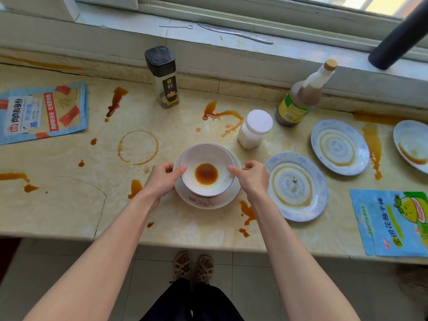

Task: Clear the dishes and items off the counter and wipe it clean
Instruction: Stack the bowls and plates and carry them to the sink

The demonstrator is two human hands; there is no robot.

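Note:
A white bowl with brown sauce in its bottom sits nested in a larger flowered bowl at the middle of the beige counter. My left hand grips the left rims of the stacked bowls, thumb on the inner bowl's edge. My right hand grips the right rims the same way. Two blue-patterned plates with sauce rings lie to the right, and a third plate sits at the right edge.
Brown sauce spills and a ring stain mark the counter. A spice jar, a white-capped jar and a sauce bottle stand behind. Snack packets lie far left and right. A knife rests on the sill.

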